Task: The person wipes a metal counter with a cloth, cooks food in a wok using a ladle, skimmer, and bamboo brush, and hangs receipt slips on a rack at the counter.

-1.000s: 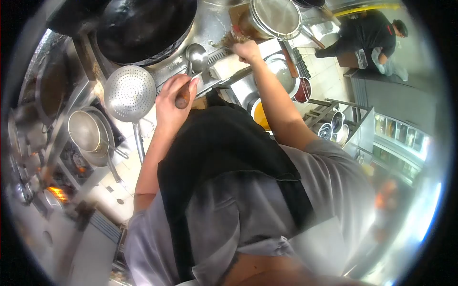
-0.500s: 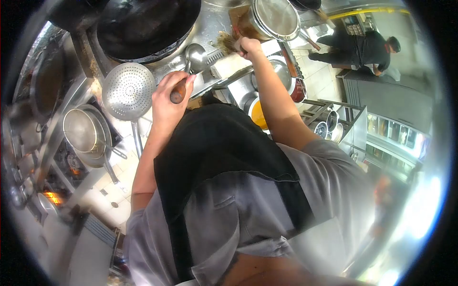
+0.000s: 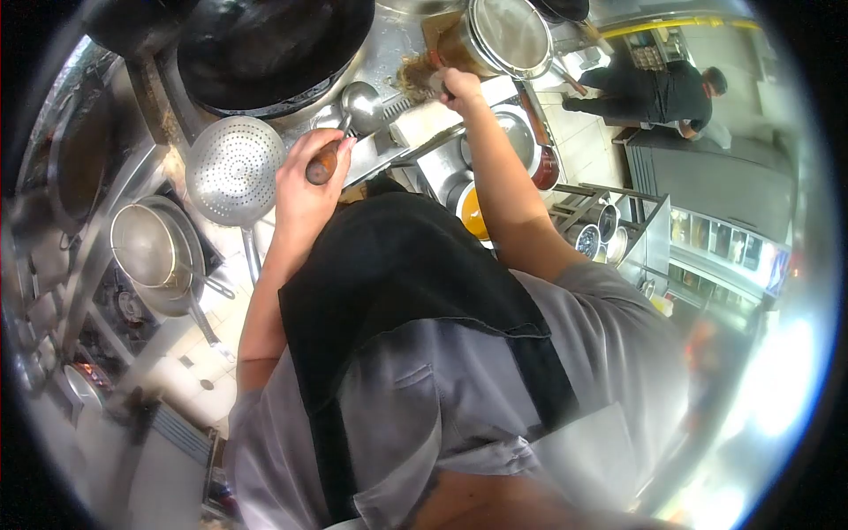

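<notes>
My left hand (image 3: 303, 177) is wrapped round the wooden handle of a steel ladle (image 3: 363, 108), whose bowl points away from me over the stove edge. My right hand (image 3: 460, 90) is closed round the handle of a bristle brush (image 3: 418, 78). The brush end rests low at the steel worktop, smeared and hard to make out, beside a metal pot with a strainer (image 3: 511, 37). Left of the ladle lies a large black wok (image 3: 274, 53). A perforated skimmer (image 3: 233, 168) sits next to my left hand.
A mesh strainer over a pan (image 3: 146, 245) stands at the left. Below my right forearm are a steel bowl (image 3: 510, 132) and a container of orange liquid (image 3: 474, 212). A co-worker in dark clothes (image 3: 662, 93) stands at a counter (image 3: 715, 177) on the right.
The brush bristles have shifted slightly and look more smeared. My left hand still grips the ladle, almost unmoved. The flame at the lower left looks smaller, and the co-worker has moved slightly.
</notes>
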A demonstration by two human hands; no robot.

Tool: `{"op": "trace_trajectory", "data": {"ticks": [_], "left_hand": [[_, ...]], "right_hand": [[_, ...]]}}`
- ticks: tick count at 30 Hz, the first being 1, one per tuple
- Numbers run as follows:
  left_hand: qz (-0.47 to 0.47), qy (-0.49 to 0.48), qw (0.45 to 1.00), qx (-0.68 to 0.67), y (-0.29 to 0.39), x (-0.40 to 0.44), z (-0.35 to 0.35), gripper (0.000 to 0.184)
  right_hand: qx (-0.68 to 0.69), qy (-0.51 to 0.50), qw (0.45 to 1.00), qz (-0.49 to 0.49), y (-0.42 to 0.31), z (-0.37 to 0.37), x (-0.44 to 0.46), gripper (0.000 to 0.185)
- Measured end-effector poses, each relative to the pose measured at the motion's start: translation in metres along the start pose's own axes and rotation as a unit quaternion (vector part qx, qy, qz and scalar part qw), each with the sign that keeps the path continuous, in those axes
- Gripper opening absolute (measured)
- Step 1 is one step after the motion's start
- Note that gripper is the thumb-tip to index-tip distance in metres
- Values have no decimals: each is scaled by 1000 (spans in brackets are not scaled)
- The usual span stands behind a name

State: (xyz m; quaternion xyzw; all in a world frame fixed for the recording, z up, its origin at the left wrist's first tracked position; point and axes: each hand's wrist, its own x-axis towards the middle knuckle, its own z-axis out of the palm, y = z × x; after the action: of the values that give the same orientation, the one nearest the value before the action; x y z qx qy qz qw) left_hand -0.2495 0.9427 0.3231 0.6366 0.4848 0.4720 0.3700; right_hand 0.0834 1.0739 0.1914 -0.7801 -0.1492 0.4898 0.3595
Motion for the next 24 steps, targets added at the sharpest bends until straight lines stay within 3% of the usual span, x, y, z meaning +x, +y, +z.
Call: {"op": "trace_trajectory", "data": {"ticks": [1, 4, 8, 11, 14, 16, 18, 20, 22, 24], "left_hand": [[-8, -4, 1000, -8, 0, 0, -1, 19], [-28, -8, 999, -18, -3, -1, -3, 19], [-49, -14, 998, -41, -10, -2, -2, 20], [-22, -25, 999, 8, -11, 0, -3, 21], [-29, -23, 999, 11, -9, 0, -3, 19], [-12, -24, 999, 19, -10, 2, -4, 19], [-18, -25, 999, 17, -10, 2, -4, 19], [-22, -26, 999, 15, -10, 2, -5, 19], [-25, -28, 999, 16, -9, 3, -4, 20], [-30, -26, 999, 1, -12, 3, -2, 20]], "right_hand": [[64, -5, 998, -15, -5, -3, -3, 9], [-79, 36, 995, -43, -17, -15, -14, 13], [-115, -9, 993, 6, 5, -12, -6, 13], [21, -14, 998, 49, 15, 7, -8, 14], [142, -47, 988, 23, 9, 9, -3, 14], [139, -15, 990, 5, 1, 8, -10, 11], [41, 39, 998, 1, -7, 1, -26, 9], [19, 38, 999, 14, -2, -2, -29, 11], [-60, -27, 997, 44, 13, -3, -24, 11], [-1, -45, 998, 50, 17, 2, -17, 13]]}}
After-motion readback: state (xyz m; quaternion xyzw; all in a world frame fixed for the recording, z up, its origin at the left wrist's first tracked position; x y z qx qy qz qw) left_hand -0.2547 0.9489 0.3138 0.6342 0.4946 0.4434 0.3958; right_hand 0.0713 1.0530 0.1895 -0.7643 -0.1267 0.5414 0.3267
